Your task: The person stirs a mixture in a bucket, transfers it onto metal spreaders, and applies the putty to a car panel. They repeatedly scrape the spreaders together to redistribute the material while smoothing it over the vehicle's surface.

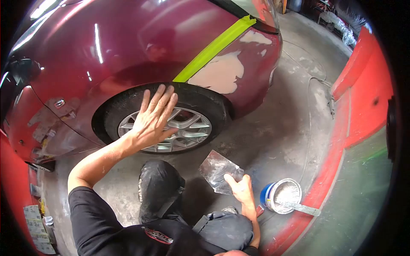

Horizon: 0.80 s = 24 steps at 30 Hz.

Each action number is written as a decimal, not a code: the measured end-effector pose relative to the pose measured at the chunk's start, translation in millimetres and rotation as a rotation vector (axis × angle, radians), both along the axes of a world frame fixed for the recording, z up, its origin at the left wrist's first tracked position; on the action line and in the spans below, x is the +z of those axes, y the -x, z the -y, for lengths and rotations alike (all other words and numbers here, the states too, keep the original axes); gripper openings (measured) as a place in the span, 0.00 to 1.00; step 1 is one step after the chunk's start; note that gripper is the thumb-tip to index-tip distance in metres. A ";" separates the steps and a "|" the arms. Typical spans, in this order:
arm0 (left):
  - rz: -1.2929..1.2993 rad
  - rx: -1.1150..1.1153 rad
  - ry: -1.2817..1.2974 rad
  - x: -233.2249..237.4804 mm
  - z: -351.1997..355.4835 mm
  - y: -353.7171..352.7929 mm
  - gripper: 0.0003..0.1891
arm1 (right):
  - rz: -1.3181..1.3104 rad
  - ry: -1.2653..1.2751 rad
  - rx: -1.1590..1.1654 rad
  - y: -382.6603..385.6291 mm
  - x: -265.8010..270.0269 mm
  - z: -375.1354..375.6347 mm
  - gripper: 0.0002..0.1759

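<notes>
My left hand is spread flat, fingers apart, over the tyre and the lower edge of the wheel arch of a dark red car. It holds nothing. My right hand grips a wide metal spreader blade smeared with grey filler, held low above the concrete floor near my knee. Patches of pale filler cover the fender to the right of a strip of yellow-green masking tape.
A blue can of filler with a putty knife resting across it stands on the floor at the right. A red car body runs along the right side. A hose lies on the floor. My knee is bent in front.
</notes>
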<state>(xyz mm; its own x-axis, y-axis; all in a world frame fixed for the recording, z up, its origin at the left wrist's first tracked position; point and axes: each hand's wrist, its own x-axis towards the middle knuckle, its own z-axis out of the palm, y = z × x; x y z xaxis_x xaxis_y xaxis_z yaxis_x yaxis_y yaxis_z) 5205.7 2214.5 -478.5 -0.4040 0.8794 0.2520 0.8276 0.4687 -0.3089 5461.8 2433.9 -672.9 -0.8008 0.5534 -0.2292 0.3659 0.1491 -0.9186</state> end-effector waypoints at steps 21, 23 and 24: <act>-0.284 -0.173 -0.007 43.9 -80.3 47.8 0.57 | 0.115 0.036 0.185 24.3 15.0 12.3 0.42; -0.320 -0.180 0.048 43.7 -97.2 48.7 0.57 | 0.171 -0.009 0.156 24.5 43.2 18.1 0.44; -0.321 -0.195 0.062 44.1 -105.2 49.6 0.57 | 0.158 -0.016 0.166 24.5 33.0 17.1 0.43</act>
